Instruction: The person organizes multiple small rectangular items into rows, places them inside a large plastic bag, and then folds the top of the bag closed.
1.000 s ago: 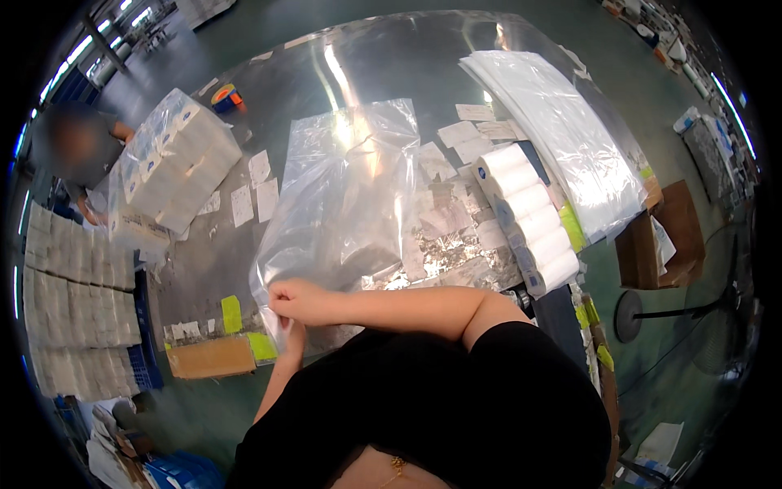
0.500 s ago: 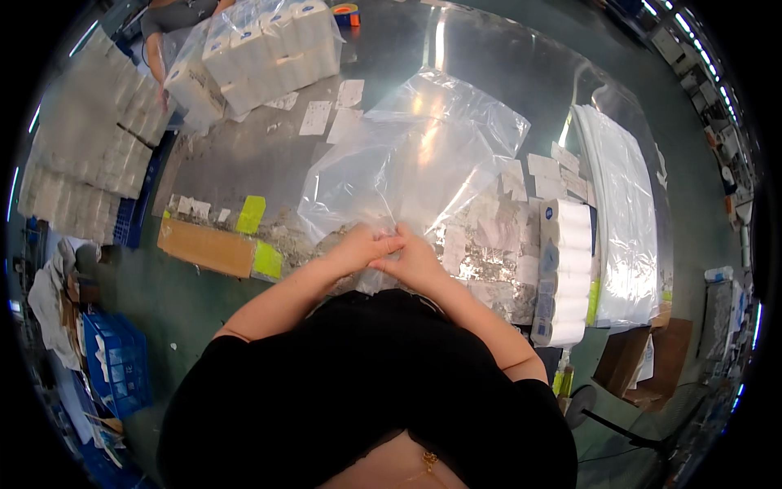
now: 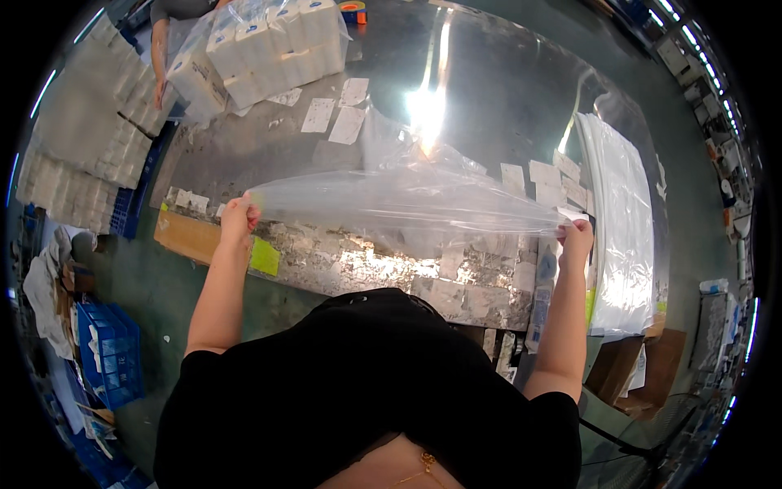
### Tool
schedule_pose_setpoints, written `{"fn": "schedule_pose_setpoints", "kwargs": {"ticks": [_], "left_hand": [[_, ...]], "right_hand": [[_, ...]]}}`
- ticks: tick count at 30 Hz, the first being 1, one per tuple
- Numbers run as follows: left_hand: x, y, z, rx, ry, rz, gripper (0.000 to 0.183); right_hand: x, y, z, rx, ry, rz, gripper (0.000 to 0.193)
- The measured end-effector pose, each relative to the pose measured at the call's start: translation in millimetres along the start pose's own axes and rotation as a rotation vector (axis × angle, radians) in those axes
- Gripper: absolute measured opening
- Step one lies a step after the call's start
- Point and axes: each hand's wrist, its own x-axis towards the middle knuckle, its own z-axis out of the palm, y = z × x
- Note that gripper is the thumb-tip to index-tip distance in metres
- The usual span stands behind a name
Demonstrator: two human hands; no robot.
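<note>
A clear plastic bag (image 3: 391, 200) is stretched wide above the near part of the metal table (image 3: 391, 65). Its left corner is gripped in my left hand (image 3: 238, 218), fingers closed. At the other end, my right hand (image 3: 576, 236) pinches the opposite corner beside the stack of flat bags. Between the hands the film is pulled taut, with a loose crumpled part trailing away toward the table's middle. My right forearm hides most of the column of white paper rolls that stands at the right front.
A stack of flat clear bags (image 3: 623, 220) lies along the right edge. Wrapped white rolls (image 3: 273, 53) stand at the far left, near another person's arm (image 3: 159, 61). A tape roll (image 3: 353, 11) sits behind. A blue crate (image 3: 114, 354) and an open carton (image 3: 652, 367) are below table height.
My hands have moved from close together at the table's front to far apart, left and right. The bag has been drawn out from a loose sheet into a wide taut band.
</note>
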Motion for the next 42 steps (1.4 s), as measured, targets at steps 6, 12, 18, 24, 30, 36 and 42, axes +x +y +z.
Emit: {"fn": "schedule_pose_setpoints", "kwargs": {"ticks": [6,12,18,24,30,36,42], "left_hand": [[14.0,-27.6,-6.3,-0.683,-0.259,-0.416,0.016],[-11.2,-3.4,27.1,0.692,0.353,0.473,0.057],[-117.9,71.8,174.5,0.915,-0.087,1.202,0.078],[-96.2,101.9,239.9,0.742,-0.001,1.377,0.056],[-24.0,120.8,243.3,0.189,-0.211,0.945,0.012],[-97.1,155.4,191.2,0.592,-0.433,0.906,0.012],[-128.1,81.1,137.4,1.349,-0.867,0.872,0.036]], "right_hand": [[22.1,15.5,4.2,0.77,-0.085,0.532,0.008],[-67.1,-97.3,77.0,0.461,-0.235,0.256,0.042],[-128.8,-132.6,111.2,0.354,-0.764,0.136,0.067],[-177.5,-150.4,124.4,0.276,-0.997,0.02,0.074],[-186.0,-139.8,108.4,-0.085,-0.88,-0.315,0.047],[-84.3,-71.2,67.1,-0.997,-0.14,-0.368,0.038],[-4.1,-8.7,7.5,-1.161,0.22,-0.294,0.027]]}}
